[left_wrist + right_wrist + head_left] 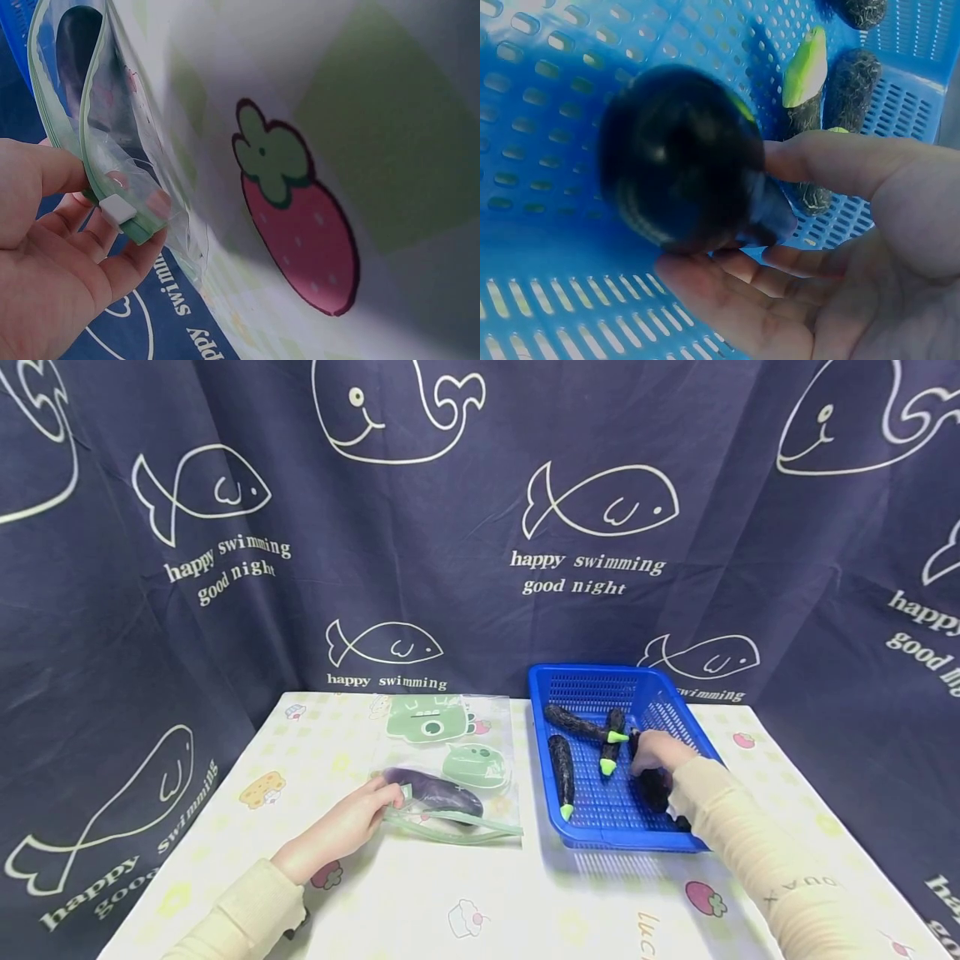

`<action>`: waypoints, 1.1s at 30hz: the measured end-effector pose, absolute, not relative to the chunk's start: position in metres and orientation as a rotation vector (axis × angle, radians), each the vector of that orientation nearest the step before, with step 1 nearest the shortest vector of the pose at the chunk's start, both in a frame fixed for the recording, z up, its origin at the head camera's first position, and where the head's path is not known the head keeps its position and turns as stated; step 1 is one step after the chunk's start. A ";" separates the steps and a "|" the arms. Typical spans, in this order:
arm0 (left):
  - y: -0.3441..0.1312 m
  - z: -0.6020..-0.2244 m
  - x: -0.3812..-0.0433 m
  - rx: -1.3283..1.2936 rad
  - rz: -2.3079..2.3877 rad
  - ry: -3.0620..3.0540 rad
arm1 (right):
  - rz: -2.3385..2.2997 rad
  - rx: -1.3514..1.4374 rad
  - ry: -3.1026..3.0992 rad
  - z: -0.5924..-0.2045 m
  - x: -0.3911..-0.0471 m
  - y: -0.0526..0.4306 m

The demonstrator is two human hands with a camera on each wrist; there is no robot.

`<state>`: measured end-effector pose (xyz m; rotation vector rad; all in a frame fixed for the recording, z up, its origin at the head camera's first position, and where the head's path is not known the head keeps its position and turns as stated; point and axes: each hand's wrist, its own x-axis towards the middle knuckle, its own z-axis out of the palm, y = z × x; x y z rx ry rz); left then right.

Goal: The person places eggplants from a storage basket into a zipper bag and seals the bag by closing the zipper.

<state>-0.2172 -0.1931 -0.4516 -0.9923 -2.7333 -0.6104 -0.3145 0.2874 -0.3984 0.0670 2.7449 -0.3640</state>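
My left hand (367, 810) pinches the green zip edge of a clear zip bag (498, 718) lying on the table, right beside its white slider (118, 209). A purple eggplant (435, 793) lies in the bag near the mouth, which gapes a little in the left wrist view. Inside the blue basket (600, 839), my right hand (660, 752) holds a round-ended, glossy dark eggplant (679, 157) between thumb and fingers. Part of it is hidden behind the hand in the head view.
Several slim, wrinkled black vegetables (561, 768) with bright green tips lie in the basket, left of my right hand. The table (420, 902) has a printed cloth with strawberries and cupcakes. Behind it hangs a dark blue curtain (465, 577) with fish drawings.
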 end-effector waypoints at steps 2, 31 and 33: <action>-0.193 -0.451 -0.217 -0.992 -0.614 -2.733 | -0.383 0.064 2.740 -0.398 -0.314 0.289; -0.193 -0.450 -0.217 -0.994 -0.612 -2.738 | -0.429 0.117 2.709 -0.399 -0.312 0.292; -0.193 -0.450 -0.217 -0.992 -0.616 -2.739 | -0.451 0.115 2.699 -0.398 -0.312 0.292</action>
